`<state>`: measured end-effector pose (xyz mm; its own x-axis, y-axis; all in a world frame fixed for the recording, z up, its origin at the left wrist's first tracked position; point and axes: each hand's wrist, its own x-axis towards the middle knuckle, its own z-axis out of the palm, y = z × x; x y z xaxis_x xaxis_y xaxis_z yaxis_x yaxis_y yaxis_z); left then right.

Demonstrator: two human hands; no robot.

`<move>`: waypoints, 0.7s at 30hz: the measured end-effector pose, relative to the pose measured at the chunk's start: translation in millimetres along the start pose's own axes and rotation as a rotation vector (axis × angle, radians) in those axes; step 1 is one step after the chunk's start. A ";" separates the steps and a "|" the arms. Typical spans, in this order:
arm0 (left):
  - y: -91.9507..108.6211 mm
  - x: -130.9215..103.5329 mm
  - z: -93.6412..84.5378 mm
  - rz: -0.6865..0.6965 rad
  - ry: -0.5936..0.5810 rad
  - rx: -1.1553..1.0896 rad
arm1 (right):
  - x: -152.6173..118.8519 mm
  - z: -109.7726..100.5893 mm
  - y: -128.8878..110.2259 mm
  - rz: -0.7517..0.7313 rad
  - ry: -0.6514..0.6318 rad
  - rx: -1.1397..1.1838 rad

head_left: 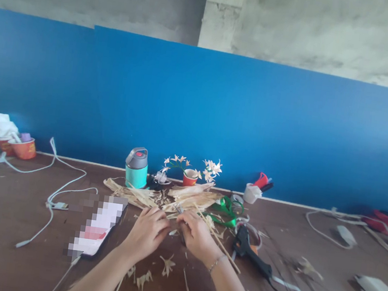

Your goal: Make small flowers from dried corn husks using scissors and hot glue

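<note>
My left hand [148, 232] is closed, its fingertips pinched close to my right hand over the table; what lies in them is too small to make out. Curled fingers of my right hand [196, 236] grip what looks like a pair of scissors [179, 207], grey blades pointing away and a dark handle under the palm. Just beyond both hands lie dried, pale husks [194, 194] in a loose pile. Small husk flowers [167, 265] rest on the table nearer my body, among thin scraps. Husk blossoms [212, 168] on green stems stand by a paper cup [190, 178].
A hot glue gun [251, 253] with its cord lies right of my hands, beside green ribbon [228, 212]. To the left are a phone [99, 228] and white cables [53, 198]. A turquoise flask [136, 173] stands at the back, before a blue partition [198, 112].
</note>
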<state>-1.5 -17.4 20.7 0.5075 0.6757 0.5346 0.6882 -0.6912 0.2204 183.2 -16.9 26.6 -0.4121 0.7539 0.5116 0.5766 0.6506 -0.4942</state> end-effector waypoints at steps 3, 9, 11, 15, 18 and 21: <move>0.5 0.2 -1.2 -0.008 -0.001 -0.018 | -1.1 1.1 0.8 0.029 0.002 0.045; 0.1 3.2 1.4 -0.146 0.045 -0.250 | -0.3 3.6 6.5 0.238 0.144 0.321; -0.6 4.8 4.9 -0.232 0.088 -0.410 | 0.9 4.8 4.9 0.327 0.138 0.399; 0.0 7.1 8.6 -0.328 0.081 -0.702 | 2.1 9.3 -2.2 0.402 0.067 0.608; 2.6 7.4 6.7 -0.343 0.054 -0.792 | 1.8 13.9 -4.3 0.420 0.078 0.702; 4.9 7.4 4.1 -0.342 0.044 -0.812 | 1.9 16.2 -3.9 0.416 0.092 0.711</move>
<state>7.8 -14.8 22.4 0.3092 0.8800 0.3606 0.2094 -0.4328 0.8768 168.7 -16.5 18.1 -0.1868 0.9554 0.2289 0.0734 0.2459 -0.9665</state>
